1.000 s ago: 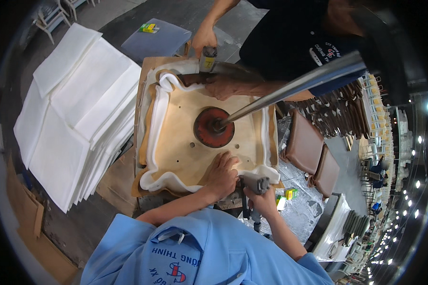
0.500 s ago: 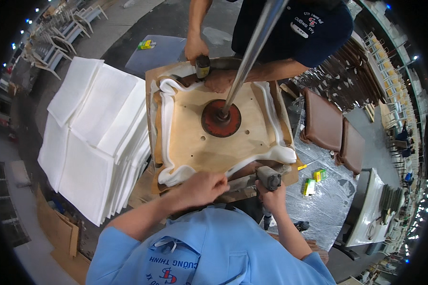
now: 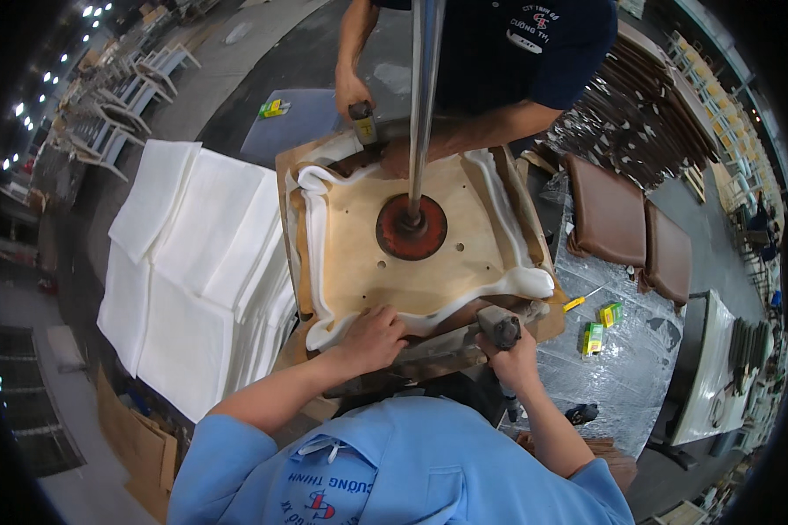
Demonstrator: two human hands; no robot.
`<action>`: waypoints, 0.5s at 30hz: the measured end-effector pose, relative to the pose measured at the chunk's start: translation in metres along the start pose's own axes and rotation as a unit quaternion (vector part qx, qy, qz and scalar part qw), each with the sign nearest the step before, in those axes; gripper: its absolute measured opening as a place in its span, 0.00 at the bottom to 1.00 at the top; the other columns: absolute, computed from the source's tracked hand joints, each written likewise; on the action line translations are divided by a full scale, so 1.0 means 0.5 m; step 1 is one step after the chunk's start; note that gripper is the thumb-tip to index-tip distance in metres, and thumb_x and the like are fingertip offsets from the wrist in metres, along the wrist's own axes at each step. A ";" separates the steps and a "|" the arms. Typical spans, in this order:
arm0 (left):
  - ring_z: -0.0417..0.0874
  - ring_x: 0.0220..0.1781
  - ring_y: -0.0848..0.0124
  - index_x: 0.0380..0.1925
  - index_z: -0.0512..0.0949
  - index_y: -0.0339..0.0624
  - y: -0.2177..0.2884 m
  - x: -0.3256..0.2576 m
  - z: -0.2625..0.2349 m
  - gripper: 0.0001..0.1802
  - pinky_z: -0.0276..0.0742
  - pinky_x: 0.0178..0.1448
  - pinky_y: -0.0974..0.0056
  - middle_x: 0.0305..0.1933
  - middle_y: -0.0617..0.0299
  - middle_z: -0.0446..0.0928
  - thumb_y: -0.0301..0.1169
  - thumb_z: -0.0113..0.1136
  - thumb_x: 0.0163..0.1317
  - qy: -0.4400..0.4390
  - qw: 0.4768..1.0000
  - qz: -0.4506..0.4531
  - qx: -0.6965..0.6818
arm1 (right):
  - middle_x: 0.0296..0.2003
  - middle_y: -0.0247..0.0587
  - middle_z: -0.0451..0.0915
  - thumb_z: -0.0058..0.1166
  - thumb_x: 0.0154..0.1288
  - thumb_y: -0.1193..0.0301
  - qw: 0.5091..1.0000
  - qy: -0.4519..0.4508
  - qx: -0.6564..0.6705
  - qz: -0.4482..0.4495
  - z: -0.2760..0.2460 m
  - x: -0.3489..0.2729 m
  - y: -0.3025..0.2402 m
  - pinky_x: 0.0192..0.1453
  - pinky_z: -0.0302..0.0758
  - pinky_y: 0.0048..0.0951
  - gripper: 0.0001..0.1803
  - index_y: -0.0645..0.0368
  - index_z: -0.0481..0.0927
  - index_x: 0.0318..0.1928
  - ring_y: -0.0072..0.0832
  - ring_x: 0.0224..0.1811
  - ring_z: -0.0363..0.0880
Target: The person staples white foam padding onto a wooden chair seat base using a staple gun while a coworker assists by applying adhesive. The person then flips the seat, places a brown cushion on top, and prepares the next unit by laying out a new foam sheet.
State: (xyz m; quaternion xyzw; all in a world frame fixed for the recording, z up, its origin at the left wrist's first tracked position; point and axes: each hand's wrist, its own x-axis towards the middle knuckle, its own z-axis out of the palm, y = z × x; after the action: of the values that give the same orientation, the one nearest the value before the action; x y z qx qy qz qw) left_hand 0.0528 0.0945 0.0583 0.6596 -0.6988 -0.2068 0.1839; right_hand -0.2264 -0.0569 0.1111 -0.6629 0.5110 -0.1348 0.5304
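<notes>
Nearest, at the near edge of the table point(image 3: 578, 350), the left hand point(image 3: 372, 337) lies with fingers curled, pressing the white fabric edge point(image 3: 429, 319) down onto the plywood seat board point(image 3: 359, 254) — likely to keep the wrap taut. Just right of it, the right hand point(image 3: 512, 359) is clenched around the grip of a staple gun point(image 3: 497, 325), its nose against the same folded edge. The board lies underside up, with fabric lapped round its rim; a red round pad point(image 3: 411, 227) on a steel pole point(image 3: 422, 105) clamps its middle. At the far edge a co-worker's hand point(image 3: 350, 92) holds a second gun point(image 3: 364, 124) to the wrap. Foam sheets point(image 3: 193, 262) are stacked off the left edge — brown cushions point(image 3: 626, 227) off the right.
</notes>
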 end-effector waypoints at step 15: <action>0.85 0.48 0.43 0.35 0.88 0.39 -0.080 0.050 0.004 0.17 0.80 0.53 0.40 0.41 0.46 0.81 0.43 0.75 0.65 -0.058 0.990 0.126 -0.019 | 0.53 0.49 0.94 0.77 0.67 0.71 0.994 0.086 -0.062 0.033 0.045 -0.010 -0.059 0.63 0.85 0.42 0.25 0.57 0.87 0.63 0.43 0.56 0.93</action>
State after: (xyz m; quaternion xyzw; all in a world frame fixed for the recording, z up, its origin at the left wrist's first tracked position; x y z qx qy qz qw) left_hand 0.0841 0.0678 0.0350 0.5496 -0.7816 -0.2331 0.1805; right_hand -0.1968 -0.0425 0.1288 -0.6635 0.5836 -0.1415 0.4464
